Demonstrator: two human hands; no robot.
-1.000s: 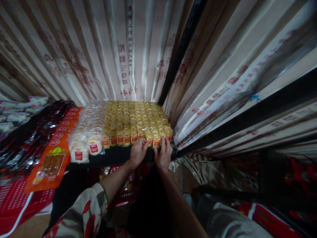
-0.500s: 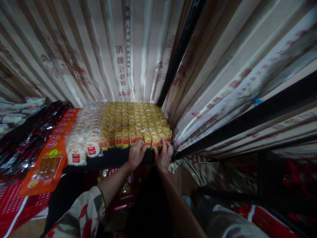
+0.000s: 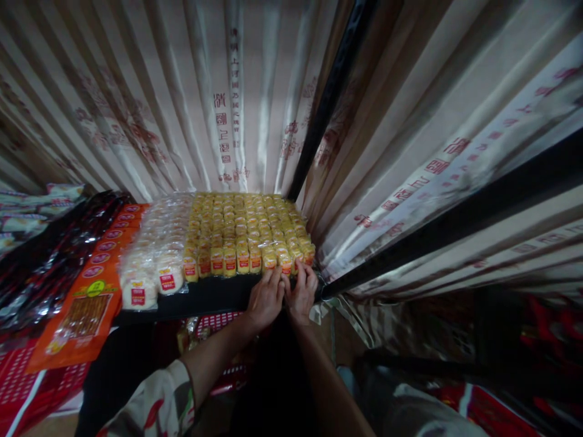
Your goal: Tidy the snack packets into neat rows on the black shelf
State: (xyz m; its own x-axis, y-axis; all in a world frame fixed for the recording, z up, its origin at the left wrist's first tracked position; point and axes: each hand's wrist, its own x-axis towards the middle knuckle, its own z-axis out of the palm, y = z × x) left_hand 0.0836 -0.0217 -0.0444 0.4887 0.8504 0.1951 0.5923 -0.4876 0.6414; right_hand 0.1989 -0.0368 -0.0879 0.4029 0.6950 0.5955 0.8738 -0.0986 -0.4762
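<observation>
Rows of small yellow wrapped snack packets (image 3: 228,230), with red labels on the front ones, fill the right part of a black shelf (image 3: 200,292). My left hand (image 3: 266,298) is at the front row, its fingers drawn together on the lower front of a yellow packet. Just beside it, my right hand (image 3: 301,294) has its thumb and fingers bent around a packet near the row's right end. The fingertips partly cover the labels there. The two thumbs are close together. White wrapped packets (image 3: 167,276) stand in rows to the left of the yellow ones.
Orange snack bags (image 3: 82,315) and dark shiny packs (image 3: 54,255) lie farther left. Behind the shelf hangs a pleated printed curtain (image 3: 255,91), with a black post (image 3: 325,103) at the corner. Below are red baskets (image 3: 218,320). A black rail (image 3: 410,243) slants along the right.
My left hand has shifted right along the front row, closer to my right hand, uncovering packets it was covering. My right hand stays in nearly the same place.
</observation>
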